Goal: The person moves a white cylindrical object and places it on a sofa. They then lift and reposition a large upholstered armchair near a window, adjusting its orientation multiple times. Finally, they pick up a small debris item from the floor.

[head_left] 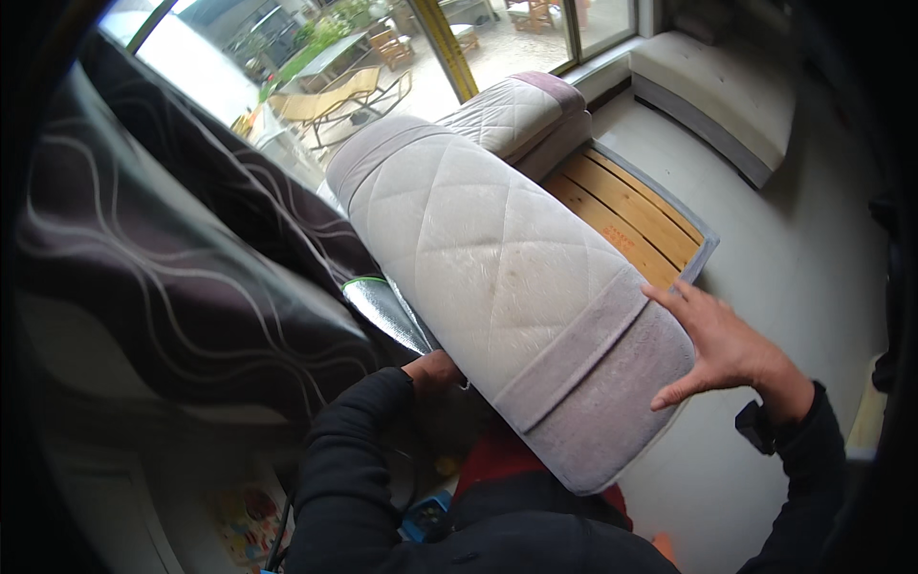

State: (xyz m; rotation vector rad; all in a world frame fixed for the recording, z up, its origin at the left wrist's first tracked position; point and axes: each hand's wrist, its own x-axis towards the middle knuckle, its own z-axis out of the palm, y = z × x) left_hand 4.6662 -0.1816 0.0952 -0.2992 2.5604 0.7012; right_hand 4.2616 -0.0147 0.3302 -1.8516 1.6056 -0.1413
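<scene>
A long sofa cushion (497,258) with a pale quilted diamond top and mauve end bands lies slantwise in front of me, its near end close to my body. Faint marks show on its pale cover. At the cushion's left edge, my left hand (435,371) is closed on it, with the fingertips hidden beneath. My right hand (717,349) is open at the right near corner, thumb and fingers spread around the cushion's end; whether the palm presses on it I cannot tell.
A dark curtain (191,249) with wavy pale lines hangs at the left, beside a shiny silver sheet (382,308). Beyond the cushion are a wooden slatted base (626,215), another quilted cushion (521,110) and a pale upholstered bench (717,91). Windows (507,43) line the back.
</scene>
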